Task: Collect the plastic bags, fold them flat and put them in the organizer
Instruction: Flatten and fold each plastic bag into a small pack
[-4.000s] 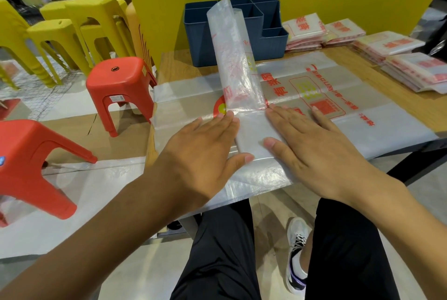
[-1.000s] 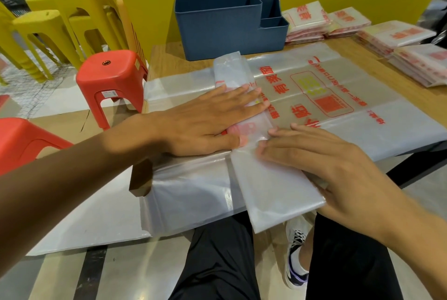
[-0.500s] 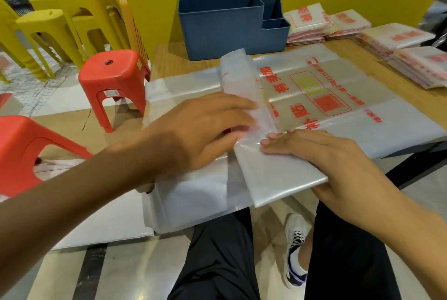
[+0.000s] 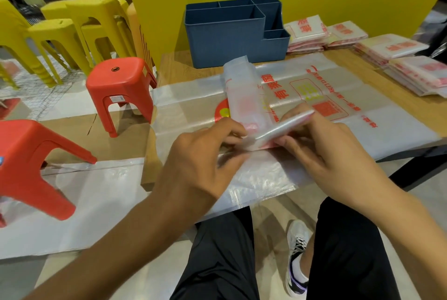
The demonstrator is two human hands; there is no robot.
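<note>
A clear plastic bag with red print, folded into a long strip (image 4: 244,96), lies on the table pointing away from me. My right hand (image 4: 321,152) grips the strip's near end and turns it up and over toward the far end. My left hand (image 4: 205,162) pinches the strip at the fold line with thumb and fingers. The blue organizer (image 4: 227,33) stands with nothing showing in it at the back of the table, beyond the strip.
A large flat clear bag (image 4: 387,135) covers the wooden table (image 4: 174,65) under the strip. Stacks of folded bags (image 4: 416,74) lie at the right and back right. Red stool (image 4: 121,89) and yellow stools (image 4: 72,31) stand to the left. A yellow sign is behind.
The strip's near end, which hung flat over the table edge under my right hand, is now lifted and folding forward. My left hand went from pressing flat to pinching the fold.
</note>
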